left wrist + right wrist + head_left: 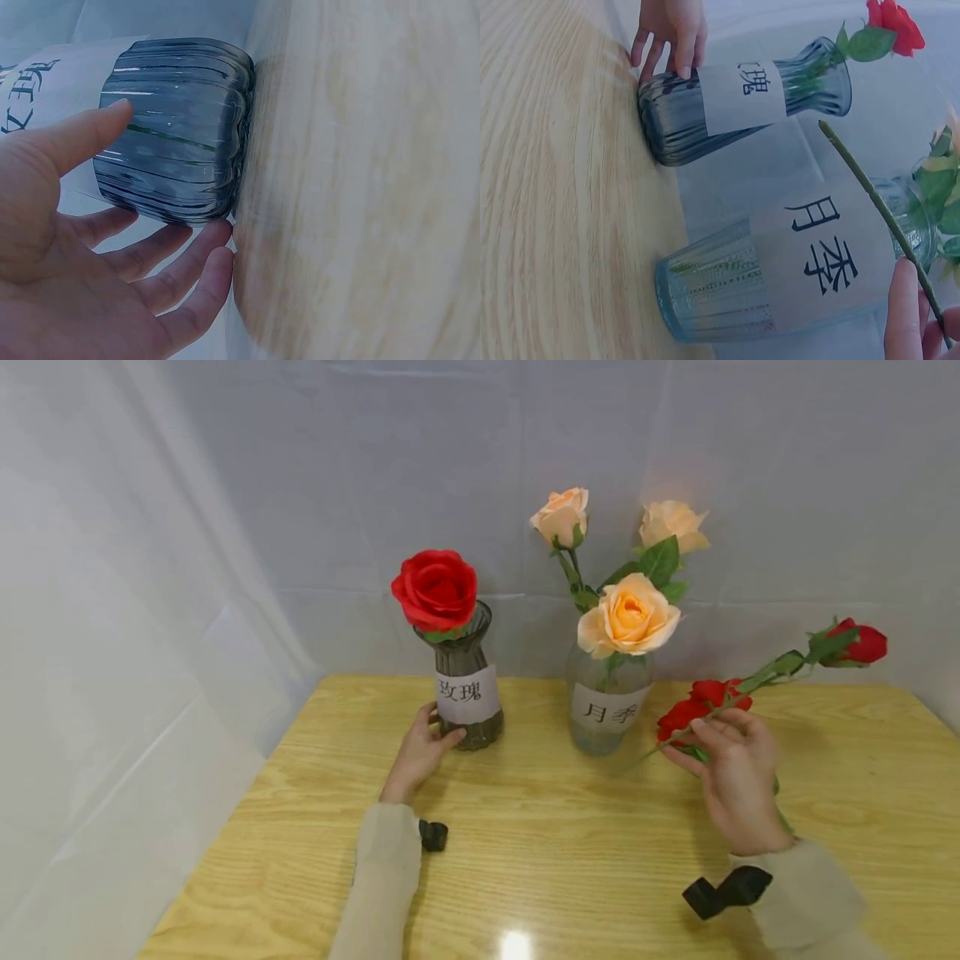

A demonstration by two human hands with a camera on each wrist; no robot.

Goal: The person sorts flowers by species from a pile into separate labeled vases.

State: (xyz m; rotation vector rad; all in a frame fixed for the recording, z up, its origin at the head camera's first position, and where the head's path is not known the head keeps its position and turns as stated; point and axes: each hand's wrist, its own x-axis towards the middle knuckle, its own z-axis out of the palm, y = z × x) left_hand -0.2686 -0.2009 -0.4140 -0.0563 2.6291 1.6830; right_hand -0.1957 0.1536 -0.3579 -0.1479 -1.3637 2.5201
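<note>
My left hand (427, 739) rests with nearly straight fingers (187, 262) against the base of a dark ribbed glass vase (469, 697) (180, 127) (682, 116). The vase carries a white label and one red rose (435, 589). My right hand (735, 772) pinches the thin green stem (870, 187) of a red rosebud (861, 643), lifted above the table to the right of a clear labelled vase (607, 714) (727, 285) of peach roses (628, 614). A second red bloom (701, 700) shows just behind those fingers; whether it is held I cannot tell.
Both vases stand near the back of a light wooden table (540, 843). White cloth hangs behind it and on the left. Black straps (726, 892) sit at both wrists. The table's left edge runs close to my left sleeve (378, 877).
</note>
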